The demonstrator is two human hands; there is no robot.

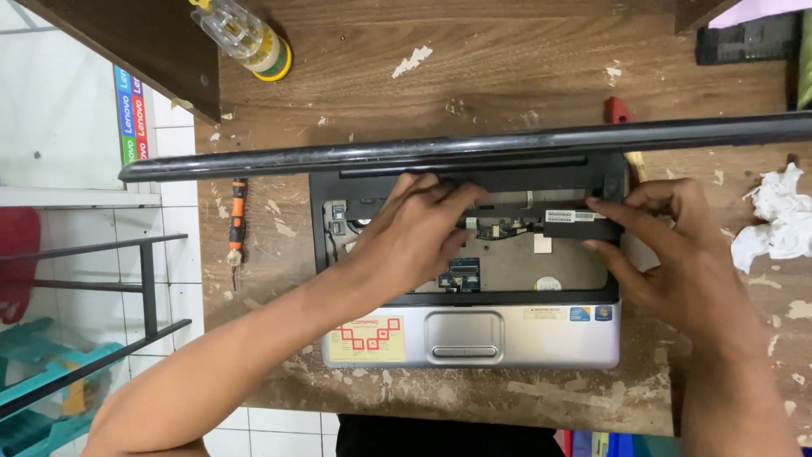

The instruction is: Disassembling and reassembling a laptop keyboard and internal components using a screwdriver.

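Fingers: left hand (419,233) presses the black strip (507,213); right hand (677,254) pinches its end, steadying it.
Laptop (470,337): keyboard removed (insides exposed).

Screwdriver (238,222) left of laptop (470,337)

Even, fairly bright light falls from above, soft enough that shadows stay short and faint: a thin dark band sits under the raised laptop lid (474,145), and the left hand (414,237) and right hand (677,254) throw only weak shade onto the opened laptop base (507,338). The lid's edge carries a narrow pale sheen along its length. The white crumpled tissue (778,224) and the white tiles (68,152) at left are near washed out. Focus is good in the centre; the fingertips look slightly soft. Straight lines bow mildly toward the frame edges, as the lid does.
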